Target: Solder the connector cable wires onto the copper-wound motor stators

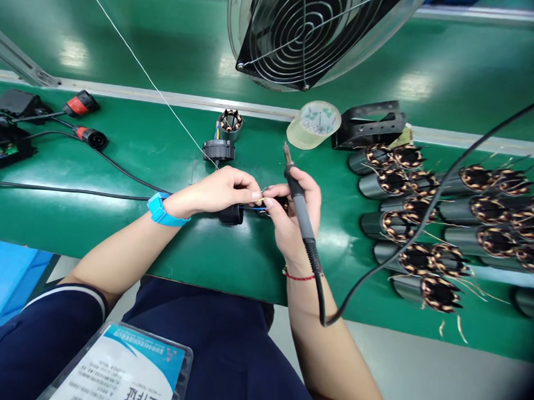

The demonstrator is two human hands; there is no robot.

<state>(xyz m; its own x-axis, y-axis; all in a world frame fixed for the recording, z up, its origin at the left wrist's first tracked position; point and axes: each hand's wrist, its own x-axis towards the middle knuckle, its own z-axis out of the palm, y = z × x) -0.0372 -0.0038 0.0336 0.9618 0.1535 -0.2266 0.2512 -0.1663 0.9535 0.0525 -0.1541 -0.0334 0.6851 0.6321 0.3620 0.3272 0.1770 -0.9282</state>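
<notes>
My left hand [225, 190], a blue band at its wrist, pinches a thin yellow wire [261, 200] between thumb and fingers. Facing it, my right hand [295, 217] is closed around a soldering iron [298, 199] whose tip points up and away. Its thumb and forefinger also meet at the wire ends. A blue wire [254, 208] runs just below. Partly hidden behind the fingers is a motor stator [279, 204] with copper windings. Under my left hand lies a black round housing [231, 215]. A thin solder-like strand [145, 73] slants down to near my left hand.
Beyond my hands stand a black cap [219, 150] and another stator [230, 124]. A clear tape roll [314, 125], black bracket [371, 127] and overhead fan [304, 36] are farther back. Several stators [401, 226] fill the right; black cables [122, 195] cross the left. The iron's cord [421, 224] arches rightward.
</notes>
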